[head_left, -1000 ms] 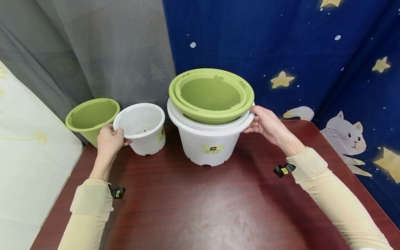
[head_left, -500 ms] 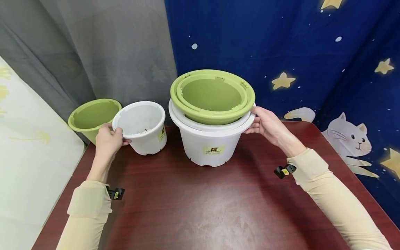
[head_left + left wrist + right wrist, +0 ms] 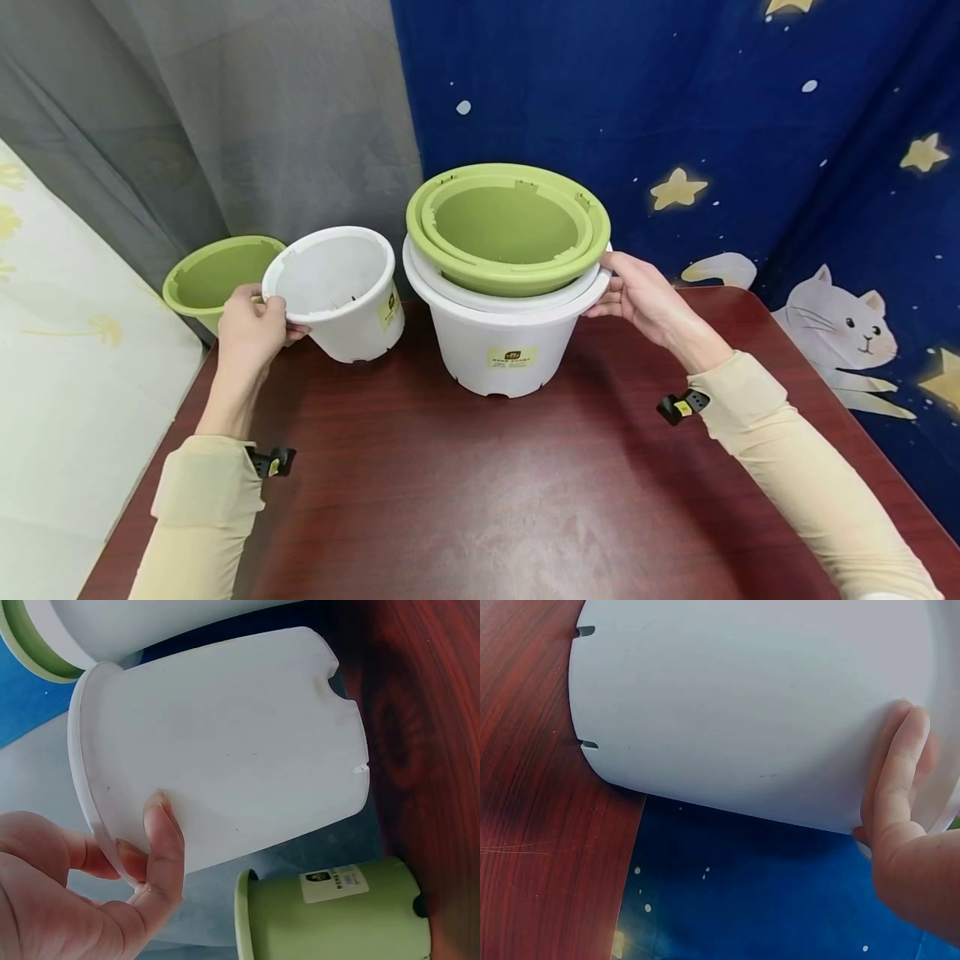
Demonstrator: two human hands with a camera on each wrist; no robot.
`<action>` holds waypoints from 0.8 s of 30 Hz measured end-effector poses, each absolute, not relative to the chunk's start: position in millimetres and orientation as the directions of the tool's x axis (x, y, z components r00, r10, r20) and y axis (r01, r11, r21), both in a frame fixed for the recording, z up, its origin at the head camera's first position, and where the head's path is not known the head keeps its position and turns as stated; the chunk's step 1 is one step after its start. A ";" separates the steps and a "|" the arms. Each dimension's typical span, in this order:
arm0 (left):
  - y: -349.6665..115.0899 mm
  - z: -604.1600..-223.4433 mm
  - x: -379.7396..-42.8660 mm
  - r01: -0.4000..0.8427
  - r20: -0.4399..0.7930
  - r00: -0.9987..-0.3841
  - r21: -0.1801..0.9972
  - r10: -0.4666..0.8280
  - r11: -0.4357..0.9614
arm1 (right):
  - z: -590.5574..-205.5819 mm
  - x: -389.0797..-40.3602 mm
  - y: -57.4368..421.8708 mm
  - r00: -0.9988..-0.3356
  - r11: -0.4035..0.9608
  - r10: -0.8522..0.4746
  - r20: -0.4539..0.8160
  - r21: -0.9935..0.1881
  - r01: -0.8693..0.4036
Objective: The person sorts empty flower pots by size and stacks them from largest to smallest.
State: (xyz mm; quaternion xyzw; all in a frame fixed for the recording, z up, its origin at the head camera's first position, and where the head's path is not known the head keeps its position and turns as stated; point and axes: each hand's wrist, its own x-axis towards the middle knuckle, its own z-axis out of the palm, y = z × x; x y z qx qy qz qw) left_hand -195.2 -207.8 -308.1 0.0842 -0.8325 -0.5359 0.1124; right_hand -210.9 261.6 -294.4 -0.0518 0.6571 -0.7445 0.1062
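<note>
My left hand (image 3: 252, 333) pinches the left side of the rim of a small white flowerpot (image 3: 330, 275). The pot leans, its mouth tipped to the left; whether its base touches the table I cannot tell. In the left wrist view the small white pot (image 3: 225, 750) shows its notched base. My right hand (image 3: 643, 300) grips the right rim of a large white flowerpot (image 3: 495, 350), which stands upright. In the right wrist view the fingers (image 3: 900, 772) lie against its wall below the rim. Nested in it are another white pot (image 3: 540, 302) and green pots (image 3: 510, 225).
Behind my left hand stands a green flowerpot (image 3: 225, 275), partly hidden. Grey curtain (image 3: 300, 108) and blue starry curtain (image 3: 637, 100) hang at the table's back edge. The reddish-brown table (image 3: 480, 492) stretches in front of the pots.
My left hand has raised and tipped the small white pot, its rim moving up and to the left. The right hand and the large stack have hardly moved.
</note>
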 end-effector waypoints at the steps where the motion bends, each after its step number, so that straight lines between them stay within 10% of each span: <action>1: -207.9 -306.7 -194.3 -0.017 0.101 -0.960 0.910 -0.262 0.414 | -294.0 -210.8 261.6 -0.972 -0.116 -0.226 -0.063 -0.989 0.090; 24: -207.5 -266.3 -183.4 -0.001 0.154 -0.945 0.881 -0.288 0.474 | -292.7 -210.8 261.2 -0.973 -0.132 -0.222 -0.061 -0.987 0.092</action>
